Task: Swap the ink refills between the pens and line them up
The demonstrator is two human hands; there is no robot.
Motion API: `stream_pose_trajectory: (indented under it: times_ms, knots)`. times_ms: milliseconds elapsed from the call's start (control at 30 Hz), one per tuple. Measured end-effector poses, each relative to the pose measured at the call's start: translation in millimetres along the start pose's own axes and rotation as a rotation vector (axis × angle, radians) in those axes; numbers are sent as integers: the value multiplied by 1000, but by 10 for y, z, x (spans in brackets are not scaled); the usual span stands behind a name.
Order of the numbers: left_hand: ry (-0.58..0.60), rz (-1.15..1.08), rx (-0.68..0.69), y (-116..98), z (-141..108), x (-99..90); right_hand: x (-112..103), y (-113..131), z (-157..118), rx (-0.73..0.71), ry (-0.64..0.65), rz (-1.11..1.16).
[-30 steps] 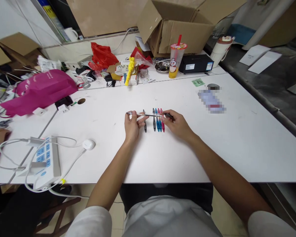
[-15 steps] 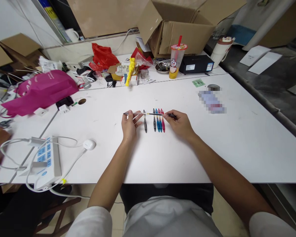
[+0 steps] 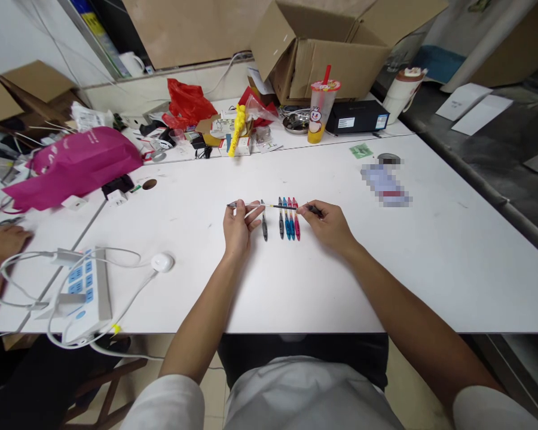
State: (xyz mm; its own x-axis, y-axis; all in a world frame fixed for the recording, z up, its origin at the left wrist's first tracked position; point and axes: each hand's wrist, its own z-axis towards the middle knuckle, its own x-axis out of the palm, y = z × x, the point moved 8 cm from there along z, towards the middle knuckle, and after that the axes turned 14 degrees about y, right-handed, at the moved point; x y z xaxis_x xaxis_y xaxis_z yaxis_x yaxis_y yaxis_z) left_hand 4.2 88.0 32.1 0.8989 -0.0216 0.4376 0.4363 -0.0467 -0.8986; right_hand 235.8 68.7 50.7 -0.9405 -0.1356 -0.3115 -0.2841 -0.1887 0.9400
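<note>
Pen (image 3: 269,206) stretches between left hand (image 3: 237,226) and right hand (image 3: 329,224).

Four pens (image 3: 287,218) in a row — two hands, one power strip (image 3: 84,289)

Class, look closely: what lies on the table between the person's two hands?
Head view: between left hand and right hand, a row of pens lies on the table.
</note>
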Motion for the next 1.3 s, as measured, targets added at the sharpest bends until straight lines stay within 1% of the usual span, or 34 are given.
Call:
stream_pose_trajectory:
  times_ms: [233, 400, 567, 633, 733, 800, 867, 933, 1000, 1100, 1300]
  knots:
    - [1, 10, 13, 18, 13, -17, -2, 22, -9, -16, 20, -37]
    - [48, -7, 15, 15, 25, 20, -31, 14, -5, -8, 0, -25]
    - [66, -11, 4, 28, 14, 61, -38, 23, -5, -1, 7, -27]
    - [109, -10, -29, 77, -5, 133, 8, 20, -8, -1, 29, -27]
    - [221, -27, -114, 199, -45, 283, 121, -13, -14, 22, 87, -17]
    - [259, -37, -128, 239, -61, 330, 188, -34, -17, 46, 128, -21]
    - [251, -34, -104, 228, -54, 311, 215, -24, -18, 43, 153, -20]
    - [221, -32, -83, 202, -32, 256, 196, 6, -17, 22, 153, 8]
    - [189, -39, -76, 180, -8, 197, 145, 33, -15, 3, 133, 26]
    - [162, -50, -70, 157, 13, 144, 72, 54, -9, -20, 100, -24]
    - [159, -35, -72, 156, 1, 156, 86, 8, 1, -14, 153, -76]
